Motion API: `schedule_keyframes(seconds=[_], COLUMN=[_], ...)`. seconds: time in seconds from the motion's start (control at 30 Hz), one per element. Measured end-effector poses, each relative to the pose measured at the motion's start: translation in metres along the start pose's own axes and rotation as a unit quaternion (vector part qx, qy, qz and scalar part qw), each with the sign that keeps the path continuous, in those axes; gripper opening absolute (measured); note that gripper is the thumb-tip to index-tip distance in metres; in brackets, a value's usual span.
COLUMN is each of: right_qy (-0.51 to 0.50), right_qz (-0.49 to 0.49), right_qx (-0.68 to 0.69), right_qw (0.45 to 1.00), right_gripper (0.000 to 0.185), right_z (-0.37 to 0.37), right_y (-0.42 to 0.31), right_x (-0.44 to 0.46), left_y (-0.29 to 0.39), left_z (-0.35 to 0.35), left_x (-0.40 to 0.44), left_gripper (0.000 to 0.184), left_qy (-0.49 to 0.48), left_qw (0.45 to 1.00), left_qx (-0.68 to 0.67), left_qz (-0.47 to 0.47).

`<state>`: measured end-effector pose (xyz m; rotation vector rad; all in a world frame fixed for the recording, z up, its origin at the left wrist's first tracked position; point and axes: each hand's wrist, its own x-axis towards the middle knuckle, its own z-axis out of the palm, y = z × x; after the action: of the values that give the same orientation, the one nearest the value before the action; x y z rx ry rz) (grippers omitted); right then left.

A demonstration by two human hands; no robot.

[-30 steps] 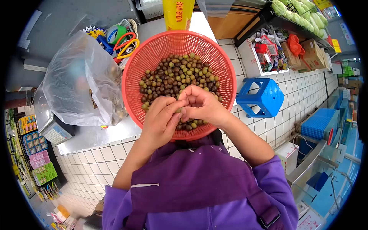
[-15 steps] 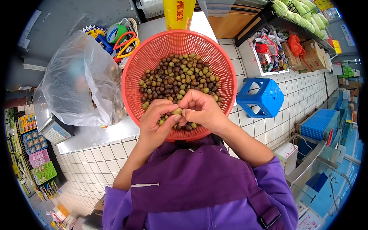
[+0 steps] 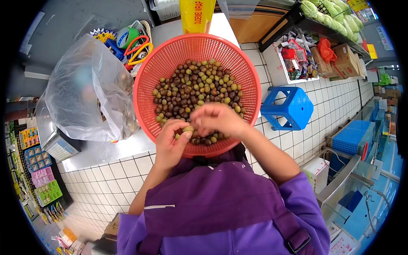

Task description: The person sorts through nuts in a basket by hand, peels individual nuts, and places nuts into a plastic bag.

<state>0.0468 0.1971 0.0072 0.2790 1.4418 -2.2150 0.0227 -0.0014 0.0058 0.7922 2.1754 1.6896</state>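
Observation:
A red plastic colander (image 3: 144, 76) holds many small round fruits (image 3: 193, 85), green to dark brown, perhaps jujubes. Over its near side, my left hand (image 3: 171, 138) is closed, pinching one yellow-green fruit (image 3: 188, 128) between thumb and fingers. My right hand (image 3: 221, 121) is just to the right of that fruit, slightly apart from it. Motion blurs its curled fingers, so whether anything is in them is unclear.
Left of the colander lies a clear plastic bag (image 3: 91, 97) on a metal counter (image 3: 127, 151), near scissors (image 3: 139, 51) and green tape (image 3: 127, 37). A yellow wrap box (image 3: 197, 17) stands behind. To the right are a blue stool (image 3: 293, 108) and a white crate (image 3: 278, 63).
My right hand has come away from the fruit, its fingers now blurred. My left hand keeps the fruit and has shifted slightly left.

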Motion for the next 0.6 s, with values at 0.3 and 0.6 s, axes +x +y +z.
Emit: schedule_keyframes(seconds=[0.3,0.6], right_qy=[0.222,0.247], right_qz=[-0.155,-0.261], right_qx=[-0.712,-0.682], right_qw=[0.648,0.637], right_gripper=[0.02,0.019], right_z=[-0.067,-0.056], right_y=[0.02,0.016], right_x=[0.065,0.062], left_y=[-0.002,-0.006], left_z=[-0.002,0.005], left_x=[0.009,0.02], left_gripper=[0.016,0.012], left_qy=[0.066,0.022], left_qw=[0.824,0.821], left_qx=[-0.497,-0.474], left_qz=[-0.265,-0.317])
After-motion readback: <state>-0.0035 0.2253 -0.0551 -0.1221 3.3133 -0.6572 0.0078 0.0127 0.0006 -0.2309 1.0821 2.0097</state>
